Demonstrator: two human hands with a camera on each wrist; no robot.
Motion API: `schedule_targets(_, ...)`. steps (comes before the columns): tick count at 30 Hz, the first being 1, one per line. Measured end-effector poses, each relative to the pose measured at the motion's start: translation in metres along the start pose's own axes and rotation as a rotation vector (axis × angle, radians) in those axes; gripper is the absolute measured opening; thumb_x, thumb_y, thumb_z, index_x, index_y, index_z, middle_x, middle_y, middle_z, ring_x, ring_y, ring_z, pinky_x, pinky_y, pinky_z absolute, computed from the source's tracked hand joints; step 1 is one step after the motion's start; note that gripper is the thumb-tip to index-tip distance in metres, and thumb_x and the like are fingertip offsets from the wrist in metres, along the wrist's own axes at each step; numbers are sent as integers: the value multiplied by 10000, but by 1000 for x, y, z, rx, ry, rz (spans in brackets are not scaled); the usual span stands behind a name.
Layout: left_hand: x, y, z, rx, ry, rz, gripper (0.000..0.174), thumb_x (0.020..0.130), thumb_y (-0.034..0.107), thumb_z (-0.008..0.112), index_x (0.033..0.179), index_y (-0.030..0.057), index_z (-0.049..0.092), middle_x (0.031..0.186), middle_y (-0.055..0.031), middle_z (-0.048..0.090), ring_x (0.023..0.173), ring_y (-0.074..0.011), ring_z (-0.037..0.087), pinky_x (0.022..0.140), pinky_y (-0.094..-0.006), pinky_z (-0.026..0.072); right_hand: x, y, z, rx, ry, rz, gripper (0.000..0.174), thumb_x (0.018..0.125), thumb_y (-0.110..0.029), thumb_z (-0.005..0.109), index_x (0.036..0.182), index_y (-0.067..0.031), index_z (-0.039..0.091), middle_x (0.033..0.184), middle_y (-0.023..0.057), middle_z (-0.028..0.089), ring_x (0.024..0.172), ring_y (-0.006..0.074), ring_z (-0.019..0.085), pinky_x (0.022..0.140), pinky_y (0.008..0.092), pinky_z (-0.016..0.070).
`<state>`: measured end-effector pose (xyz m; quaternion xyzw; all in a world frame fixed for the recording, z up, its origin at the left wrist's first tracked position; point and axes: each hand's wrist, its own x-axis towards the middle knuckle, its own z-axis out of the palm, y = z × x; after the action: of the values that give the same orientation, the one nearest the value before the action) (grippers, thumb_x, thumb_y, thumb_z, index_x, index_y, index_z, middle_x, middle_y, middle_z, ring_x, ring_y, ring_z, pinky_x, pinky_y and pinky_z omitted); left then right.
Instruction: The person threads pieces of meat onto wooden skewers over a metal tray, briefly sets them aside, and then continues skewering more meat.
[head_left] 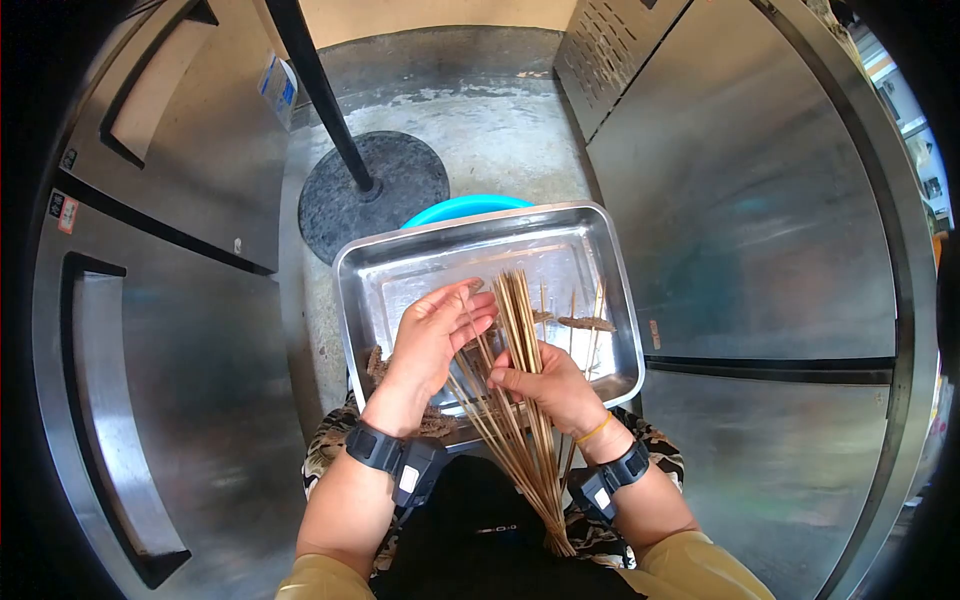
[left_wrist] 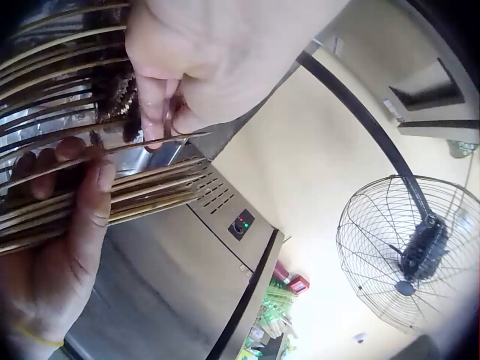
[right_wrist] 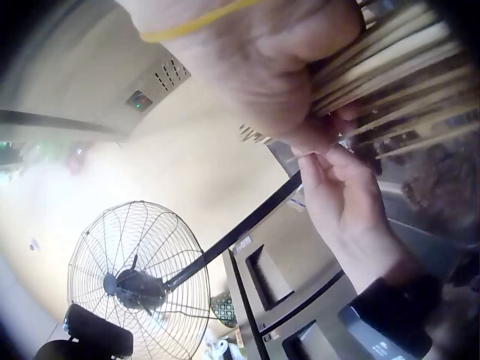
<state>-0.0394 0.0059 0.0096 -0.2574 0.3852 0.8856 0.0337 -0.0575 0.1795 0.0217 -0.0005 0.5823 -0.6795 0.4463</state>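
My right hand [head_left: 550, 385] grips a thick bundle of thin bamboo skewers [head_left: 518, 315], whose far ends fan down toward my lap. Just left of it, my left hand [head_left: 435, 330] pinches one skewer [left_wrist: 124, 148] near its tip, thumb against fingertips. In the left wrist view that skewer runs across to the right hand's thumb and fingers. A dark brown, rough-textured flat piece [head_left: 588, 323] sits threaded on skewers at the right of the metal tray [head_left: 632, 365]. More such brown pieces [head_left: 435, 423] show at the tray's near left, partly hidden by the hands and skewers.
The tray overlaps a blue basin [head_left: 465, 208] in the head view. Beyond it stands a black pole on a round base [head_left: 375, 190], carrying a wire-cage fan [right_wrist: 139, 277]. Steel cabinets [head_left: 740, 190] close in on the right, with handled steel doors [head_left: 180, 400] on the left.
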Motion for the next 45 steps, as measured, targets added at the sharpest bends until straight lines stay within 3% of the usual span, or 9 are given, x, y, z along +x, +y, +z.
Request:
schedule_targets(3, 0, 2, 1, -46, 38, -14, 325, 934, 214, 512, 1147, -32, 511, 1093, -184, 592, 1001, -243, 597, 867, -328, 501, -2, -2, 2, -38, -4, -16, 117, 815, -69, 660, 910, -46, 597, 785, 39, 643, 657, 65, 551, 578, 180, 416)
schedule_targets(7, 3, 1, -2, -154, 53, -42, 250, 931, 201, 515, 1077, -1, 534, 1076, -163, 603, 991, -226, 597, 866, -313, 498, -2, 0, 0, -28, -25, -10, 97, 831, -62, 642, 911, -48, 590, 765, 36, 632, 671, 65, 571, 556, 176, 420)
schedule_targets(13, 3, 4, -6, -207, 56, -26, 283, 924, 217, 529, 1101, -3, 537, 1091, -161, 595, 995, -223, 590, 873, -313, 495, -2, 1, 0, -73, -25, -8, 95, 831, -69, 645, 907, -47, 590, 745, 27, 627, 646, 62, 565, 549, 177, 426)
schedule_targets(31, -1, 6, -1, -89, 13, 64, 304, 902, 173, 565, 1143, -12, 553, 1058, -159, 613, 966, -222, 606, 864, -325, 505, -3, -2, 0, -82, -1, -5, 72, 829, -62, 638, 883, -45, 593, 724, 19, 620, 574, 48, 508, 519, 173, 402)
schedule_targets(37, 0, 5, -2, 31, -14, 83, 289, 897, 157, 570, 1127, -18, 566, 1014, -153, 627, 936, -219, 619, 855, -330, 510, -3, -3, 1, -83, 23, -17, 71, 823, -61, 641, 863, -39, 587, 701, 5, 611, 602, 53, 533, 526, 192, 414)
schedule_targets(45, -9, 0, 3, 270, -63, -55, 257, 906, 180, 562, 1080, -8, 587, 947, -100, 652, 874, -167, 633, 763, -272, 514, -5, -1, -4, -87, 64, -33, 83, 823, -51, 640, 890, -39, 592, 719, 20, 623, 574, 46, 507, 525, 176, 408)
